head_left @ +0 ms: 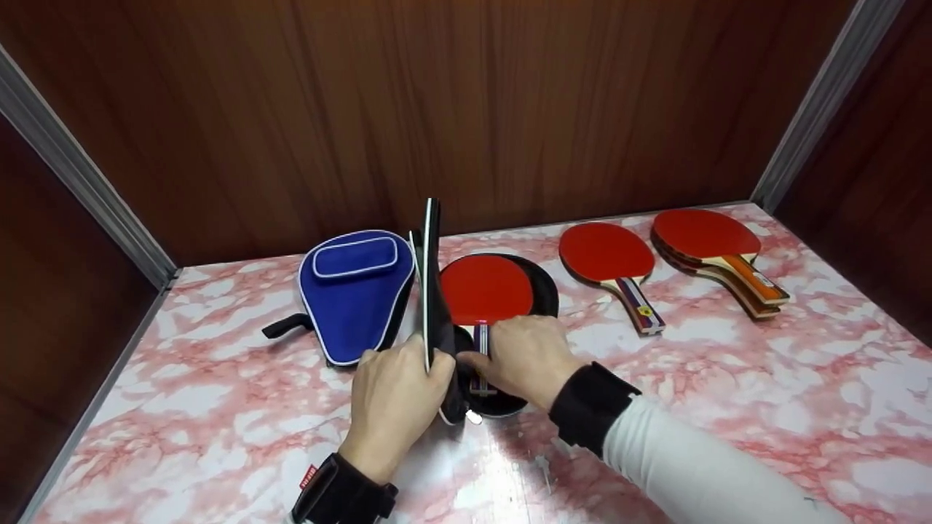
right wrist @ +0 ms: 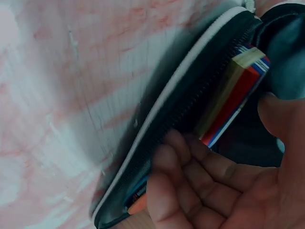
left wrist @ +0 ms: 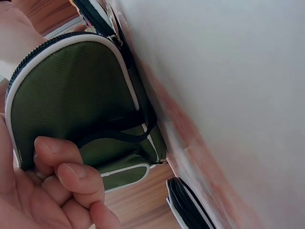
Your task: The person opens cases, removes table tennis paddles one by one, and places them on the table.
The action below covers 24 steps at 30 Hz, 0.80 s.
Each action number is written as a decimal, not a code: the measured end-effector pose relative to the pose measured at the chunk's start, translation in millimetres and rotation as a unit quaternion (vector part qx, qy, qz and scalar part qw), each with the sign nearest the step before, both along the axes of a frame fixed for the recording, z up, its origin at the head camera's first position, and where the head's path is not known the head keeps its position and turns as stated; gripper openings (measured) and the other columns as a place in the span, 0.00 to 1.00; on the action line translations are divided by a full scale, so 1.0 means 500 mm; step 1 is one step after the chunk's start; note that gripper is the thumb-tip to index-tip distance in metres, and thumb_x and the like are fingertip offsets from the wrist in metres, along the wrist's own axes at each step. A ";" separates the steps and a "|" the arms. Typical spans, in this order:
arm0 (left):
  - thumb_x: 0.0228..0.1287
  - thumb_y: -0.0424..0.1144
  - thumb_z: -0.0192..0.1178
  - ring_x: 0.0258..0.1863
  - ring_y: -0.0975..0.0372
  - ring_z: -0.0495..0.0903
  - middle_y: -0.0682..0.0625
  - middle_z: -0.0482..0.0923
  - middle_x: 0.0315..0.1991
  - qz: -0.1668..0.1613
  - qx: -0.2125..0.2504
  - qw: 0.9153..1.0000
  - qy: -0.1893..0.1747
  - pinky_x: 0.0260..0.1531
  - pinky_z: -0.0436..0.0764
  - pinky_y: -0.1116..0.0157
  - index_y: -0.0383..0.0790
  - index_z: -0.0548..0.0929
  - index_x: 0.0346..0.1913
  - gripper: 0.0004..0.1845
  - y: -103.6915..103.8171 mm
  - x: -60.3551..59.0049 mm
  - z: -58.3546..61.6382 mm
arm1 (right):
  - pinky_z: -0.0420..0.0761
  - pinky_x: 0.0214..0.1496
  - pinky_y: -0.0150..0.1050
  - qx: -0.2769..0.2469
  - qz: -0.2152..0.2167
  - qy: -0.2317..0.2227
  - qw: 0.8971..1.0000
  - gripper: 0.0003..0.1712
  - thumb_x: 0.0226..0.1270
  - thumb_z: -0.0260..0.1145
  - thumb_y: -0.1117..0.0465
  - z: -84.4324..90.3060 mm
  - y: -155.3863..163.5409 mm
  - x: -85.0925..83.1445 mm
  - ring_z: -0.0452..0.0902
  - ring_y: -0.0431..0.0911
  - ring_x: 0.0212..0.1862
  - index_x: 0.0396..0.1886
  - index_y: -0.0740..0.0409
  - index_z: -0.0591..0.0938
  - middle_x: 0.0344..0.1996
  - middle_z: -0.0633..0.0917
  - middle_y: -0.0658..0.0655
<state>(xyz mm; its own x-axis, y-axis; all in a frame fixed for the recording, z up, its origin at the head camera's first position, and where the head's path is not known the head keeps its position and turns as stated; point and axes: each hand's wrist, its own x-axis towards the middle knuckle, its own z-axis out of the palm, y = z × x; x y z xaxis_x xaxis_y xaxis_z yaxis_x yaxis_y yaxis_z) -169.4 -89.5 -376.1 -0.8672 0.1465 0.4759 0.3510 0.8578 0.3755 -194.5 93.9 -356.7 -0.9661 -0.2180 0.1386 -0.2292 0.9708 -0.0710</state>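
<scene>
A green table tennis bat case (left wrist: 71,90) with white piping stands unzipped, its cover (head_left: 431,284) raised on edge. My left hand (head_left: 400,389) grips the lower part of that cover, fingers curled at its outside. Inside the lower half (head_left: 546,291) lies a red table tennis bat (head_left: 488,287), its striped handle (right wrist: 233,95) towards me. My right hand (head_left: 528,356) is over the case by the handle, thumb on one side and loosely bent fingers (right wrist: 167,167) on the other. Part of the handle is hidden behind those fingers.
A blue bat case (head_left: 357,313) with a black strap (head_left: 286,325) lies left of the raised cover. On the right are a single red bat (head_left: 606,251) and a stack of red bats (head_left: 705,233). Wooden panels (head_left: 466,109) enclose the marbled table (head_left: 728,415) behind and at both sides.
</scene>
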 end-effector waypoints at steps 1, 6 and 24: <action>0.71 0.42 0.62 0.23 0.42 0.82 0.47 0.77 0.16 0.000 -0.001 1.000 0.002 0.38 0.75 0.49 0.45 0.72 0.23 0.18 0.000 0.000 0.000 | 0.86 0.34 0.55 0.001 -0.004 -0.003 1.000 0.35 0.74 0.71 0.32 -0.001 -0.001 -0.001 0.87 0.58 0.31 0.19 0.55 0.83 0.16 0.80 0.55; 0.70 0.42 0.62 0.23 0.41 0.82 0.47 0.76 0.16 -0.003 -0.004 1.000 0.008 0.37 0.74 0.49 0.45 0.72 0.23 0.17 -0.001 0.001 0.001 | 0.87 0.35 0.56 0.024 -0.016 -0.027 0.999 0.34 0.73 0.71 0.31 0.002 -0.011 -0.008 0.88 0.58 0.33 0.22 0.56 0.86 0.19 0.84 0.57; 0.71 0.42 0.63 0.25 0.41 0.83 0.47 0.77 0.17 -0.001 0.000 1.000 -0.003 0.39 0.75 0.49 0.45 0.73 0.24 0.17 -0.001 0.001 0.000 | 0.86 0.35 0.54 0.076 -0.037 -0.041 0.996 0.32 0.79 0.65 0.39 -0.020 -0.024 -0.016 0.88 0.60 0.34 0.25 0.62 0.86 0.24 0.86 0.60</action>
